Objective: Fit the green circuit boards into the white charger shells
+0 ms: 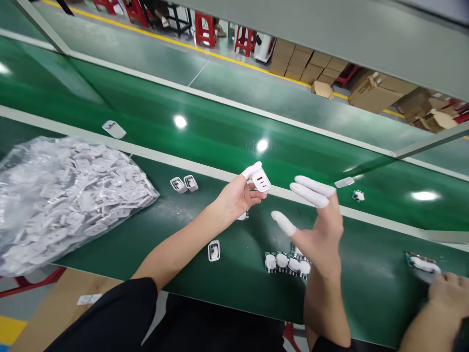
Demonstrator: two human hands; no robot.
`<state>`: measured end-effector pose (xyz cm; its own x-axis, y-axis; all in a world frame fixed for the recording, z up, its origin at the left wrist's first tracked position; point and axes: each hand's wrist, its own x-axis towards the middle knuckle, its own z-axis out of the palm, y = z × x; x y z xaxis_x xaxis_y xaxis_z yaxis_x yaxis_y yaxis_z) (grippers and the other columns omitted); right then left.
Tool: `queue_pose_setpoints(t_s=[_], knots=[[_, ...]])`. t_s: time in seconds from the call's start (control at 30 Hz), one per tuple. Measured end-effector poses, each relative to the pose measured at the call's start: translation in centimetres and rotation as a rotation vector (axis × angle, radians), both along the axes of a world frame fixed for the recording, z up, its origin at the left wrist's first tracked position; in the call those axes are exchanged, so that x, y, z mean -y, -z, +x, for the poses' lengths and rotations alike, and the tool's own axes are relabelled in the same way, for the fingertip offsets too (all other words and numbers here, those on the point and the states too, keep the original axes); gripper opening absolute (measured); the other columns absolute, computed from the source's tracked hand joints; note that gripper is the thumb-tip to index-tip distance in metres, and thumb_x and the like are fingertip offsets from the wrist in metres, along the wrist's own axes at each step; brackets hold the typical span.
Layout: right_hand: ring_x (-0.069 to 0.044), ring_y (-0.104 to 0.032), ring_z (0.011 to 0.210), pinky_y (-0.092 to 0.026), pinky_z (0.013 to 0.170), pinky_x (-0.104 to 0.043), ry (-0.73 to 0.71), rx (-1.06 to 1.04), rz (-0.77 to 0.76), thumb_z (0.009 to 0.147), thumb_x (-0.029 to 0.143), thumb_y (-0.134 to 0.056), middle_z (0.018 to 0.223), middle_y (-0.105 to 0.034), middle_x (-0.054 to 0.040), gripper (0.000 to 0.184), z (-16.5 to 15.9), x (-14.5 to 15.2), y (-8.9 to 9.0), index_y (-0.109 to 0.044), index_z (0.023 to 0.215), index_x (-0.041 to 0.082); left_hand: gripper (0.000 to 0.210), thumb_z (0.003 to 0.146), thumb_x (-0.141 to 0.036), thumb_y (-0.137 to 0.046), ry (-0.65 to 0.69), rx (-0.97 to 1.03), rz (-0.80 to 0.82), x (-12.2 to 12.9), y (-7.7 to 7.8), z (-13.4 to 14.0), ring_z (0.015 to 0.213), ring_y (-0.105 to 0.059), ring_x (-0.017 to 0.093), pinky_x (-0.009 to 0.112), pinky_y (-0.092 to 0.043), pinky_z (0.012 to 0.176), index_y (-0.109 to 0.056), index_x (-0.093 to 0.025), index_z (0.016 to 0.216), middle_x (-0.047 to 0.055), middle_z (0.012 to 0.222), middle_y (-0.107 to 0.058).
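Note:
A white charger housing (261,181) with several port slots in its face is pinched in my left hand (238,198), whose thumb wears a white finger cot. To its right, my right hand (318,230) is raised over the table with thumb and fingers spread, holding nothing; white cots cover the thumb and two fingers. Below the right hand lies a cluster of small circuit boards (287,263) topped with white blobs. An open white housing (214,251) lies below my left forearm. Part of another board (242,215) shows behind my left hand.
A clear bag (80,200) full of white plastic pieces covers the table's left. Two open housings (184,184) lie beside it. Farther back are single housings (114,129) and a board (358,195). At right, a co-worker's hand (449,293) is near another board (423,262).

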<state>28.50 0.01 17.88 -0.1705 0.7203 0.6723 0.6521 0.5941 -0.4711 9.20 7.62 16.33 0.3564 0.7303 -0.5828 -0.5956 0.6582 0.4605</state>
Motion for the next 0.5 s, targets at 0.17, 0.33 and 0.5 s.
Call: queue_pose_setpoints(t_s=[0.17,0.33,0.5], knots=[[-0.031,-0.078,0.116,-0.065,0.100,-0.056,-0.066,0.052,-0.077,0.095,0.022,-0.088,0.132,-0.081,-0.0068,0.049,-0.3,-0.8,0.9,-0.075,0.140,0.036,0.046,0.092,-0.052,-0.092,0.103,0.075,0.021,1.0,0.4,1.3,0.045,-0.058,0.007,0.017,-0.043,0.041,-0.063,-0.017,0.084,-0.004,0.062,-0.059],[-0.032,-0.080,0.112,-0.064,0.103,-0.058,-0.030,0.025,-0.025,0.091,0.024,-0.091,0.125,-0.084,-0.0056,0.048,-0.1,-0.9,0.9,-0.077,0.136,0.035,0.043,0.095,-0.051,-0.089,0.106,0.033,-0.012,0.4,1.0,1.3,0.044,-0.057,0.007,0.018,-0.044,0.042,-0.065,-0.016,0.087,-0.004,0.061,-0.060],[-0.032,-0.080,0.108,-0.065,0.101,-0.058,0.075,-0.055,0.045,0.090,0.025,-0.091,0.116,-0.085,-0.0042,0.040,2.3,-1.3,0.0,-0.082,0.128,0.034,0.043,0.081,-0.041,-0.101,-0.059,-0.232,0.259,-2.8,3.1,-1.3,0.061,-0.068,0.013,0.022,-0.041,0.050,-0.064,-0.021,0.086,0.003,0.079,-0.075]])
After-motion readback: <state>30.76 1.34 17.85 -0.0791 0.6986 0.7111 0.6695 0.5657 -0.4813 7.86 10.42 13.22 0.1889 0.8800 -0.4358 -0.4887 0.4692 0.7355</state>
